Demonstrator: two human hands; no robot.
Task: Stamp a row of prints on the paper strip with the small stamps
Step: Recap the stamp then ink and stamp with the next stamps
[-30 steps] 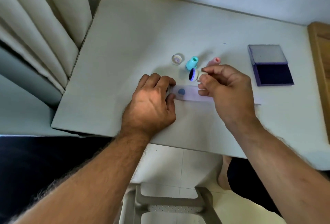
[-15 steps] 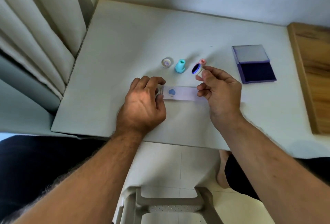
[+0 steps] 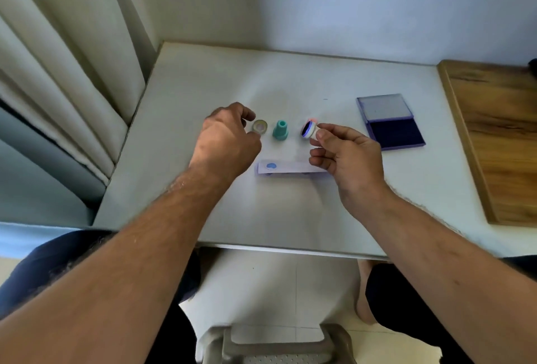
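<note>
The white paper strip (image 3: 293,166) lies flat on the table with one blue print (image 3: 271,165) near its left end. My right hand (image 3: 345,154) pinches a small white stamp (image 3: 309,130) just above the strip's right end, its blue inked face turned left. A pink stamp (image 3: 311,120) peeks out behind it. My left hand (image 3: 226,140) is off the strip, its thumb and forefinger curled at the left edge of a clear round cap (image 3: 260,126). Whether they grip the cap is unclear. A teal stamp (image 3: 280,130) stands upright between the cap and the white stamp.
An open purple ink pad (image 3: 393,129) with its lid (image 3: 384,107) folded back sits right of the stamps. A wooden board (image 3: 497,137) borders the white table (image 3: 290,212) on the right, a curtain (image 3: 66,73) on the left. A stool (image 3: 276,343) stands below.
My left hand has lifted off the strip's left end and moved up to the clear cap. My right hand has raised the white stamp away from the strip.
</note>
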